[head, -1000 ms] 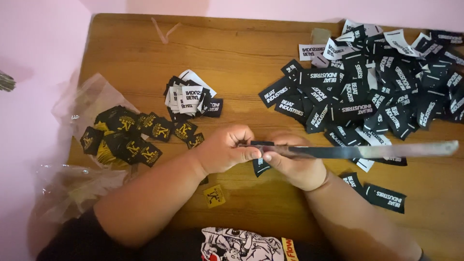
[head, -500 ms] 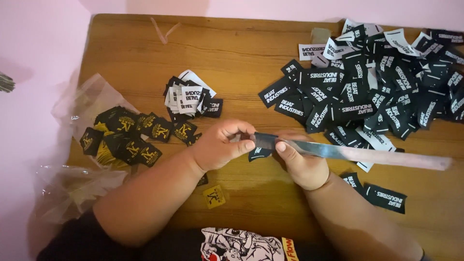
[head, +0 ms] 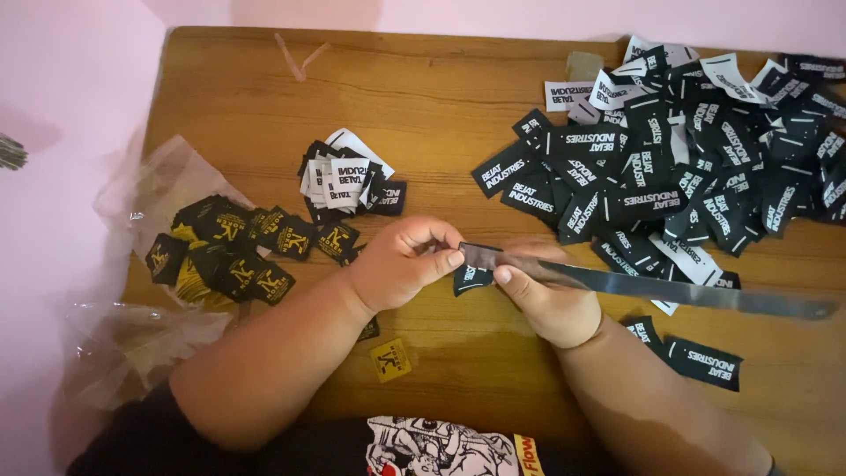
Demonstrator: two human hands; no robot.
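Note:
My left hand and my right hand meet over the middle of the wooden table. Both pinch the near end of a long flat metal strip that runs off to the right. A small black woven label hangs folded over that end, between my fingertips. A big heap of black and white labels lies at the right, just beyond my right hand.
A small stack of folded labels sits left of centre. Black labels with yellow marks spill from clear plastic bags at the left edge. One yellow label lies near my body. Two loose black labels lie right of my forearm.
The strip has slid left and tilted, its far end dropping lower at the right. My hands have closed in on its near end, where the black label now sits.

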